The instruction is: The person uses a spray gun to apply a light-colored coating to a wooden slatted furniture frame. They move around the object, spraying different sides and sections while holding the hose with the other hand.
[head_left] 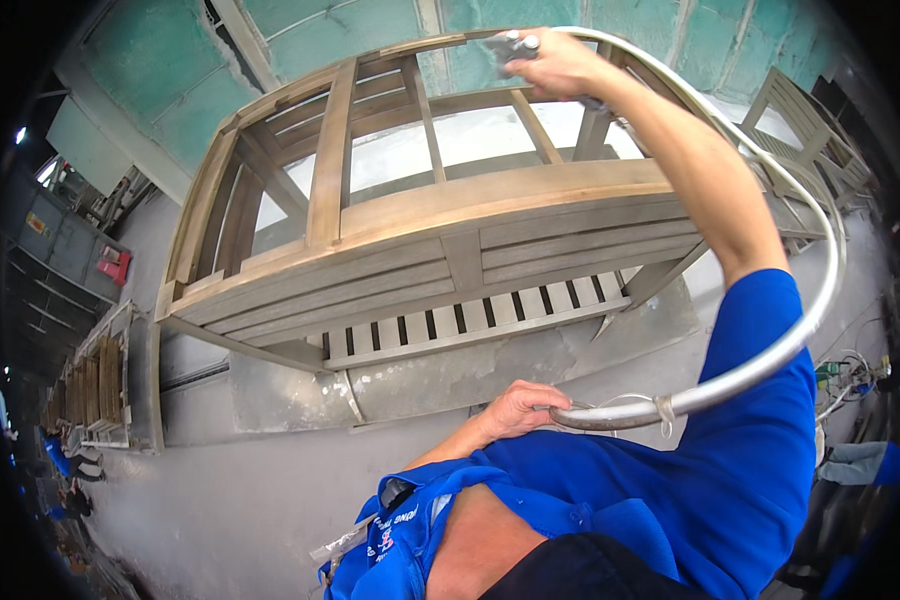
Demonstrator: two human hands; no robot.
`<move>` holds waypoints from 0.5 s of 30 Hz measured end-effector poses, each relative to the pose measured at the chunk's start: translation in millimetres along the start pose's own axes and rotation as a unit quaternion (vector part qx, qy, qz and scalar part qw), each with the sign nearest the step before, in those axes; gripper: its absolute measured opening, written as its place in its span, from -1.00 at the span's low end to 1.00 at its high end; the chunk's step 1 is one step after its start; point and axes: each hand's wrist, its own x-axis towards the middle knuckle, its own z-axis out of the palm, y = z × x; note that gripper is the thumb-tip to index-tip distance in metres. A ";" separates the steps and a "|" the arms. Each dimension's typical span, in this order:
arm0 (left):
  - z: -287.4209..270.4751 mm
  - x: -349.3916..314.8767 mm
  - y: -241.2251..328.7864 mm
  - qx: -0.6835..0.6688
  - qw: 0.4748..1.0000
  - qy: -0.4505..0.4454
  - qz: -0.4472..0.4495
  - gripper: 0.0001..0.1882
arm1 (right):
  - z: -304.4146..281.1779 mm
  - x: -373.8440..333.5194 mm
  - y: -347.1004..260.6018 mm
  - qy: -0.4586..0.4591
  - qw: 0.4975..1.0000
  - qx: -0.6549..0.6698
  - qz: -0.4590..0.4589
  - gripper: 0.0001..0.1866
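Observation:
Up at the far side, my right hand (560,68) is closed around a silver spray gun (516,48), its front blurred. The gun is above the far top rail of a wooden furniture frame (470,200) with slatted panels and a slatted lower shelf. A pale grey hose (815,300) arcs from near the gun past the outside of my right arm. It comes back to my left hand (523,408), low in front of my body, whose fingers grip it. A thin tie (664,408) is wrapped round the hose close to that hand.
Teal panels (340,45) line the far wall. A slatted wooden piece (790,125) stands at the far right. Stacked wooden parts (95,385) stand at the left, with a person in blue (58,455) near them. Cables (850,375) hang at the right. A stained flat sheet (420,390) lies under the frame.

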 end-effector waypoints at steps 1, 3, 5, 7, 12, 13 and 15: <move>-3.3 0.5 -2.3 -0.015 1.000 -0.002 0.006 -0.69 | 12.3 10.1 3.0 -0.007 1.000 0.018 -0.002 -0.54; -12.4 0.8 -3.3 -0.011 1.000 -0.015 -0.012 -0.71 | 33.6 34.2 6.5 -0.016 0.997 0.044 0.065 -0.56; -28.5 1.3 -2.1 0.019 0.999 -0.031 -0.020 -0.71 | 37.7 53.2 17.0 -0.015 0.994 0.048 0.093 -0.60; -45.2 -1.1 -0.4 0.020 1.000 -0.006 -0.002 -0.72 | 36.7 69.8 30.7 0.016 0.987 -0.004 0.158 -0.62; -79.6 -12.8 3.1 0.005 1.000 0.006 0.016 -0.73 | 4.5 68.2 71.9 0.073 0.965 -0.063 0.243 -0.64; -83.6 -13.8 3.9 -0.004 1.000 0.000 0.016 -0.73 | -2.6 61.7 76.3 0.088 0.969 -0.072 0.221 -0.63; -90.3 -8.7 5.2 -0.006 0.999 -0.024 0.035 -0.74 | -10.9 54.8 75.9 0.097 0.978 -0.118 0.139 -0.57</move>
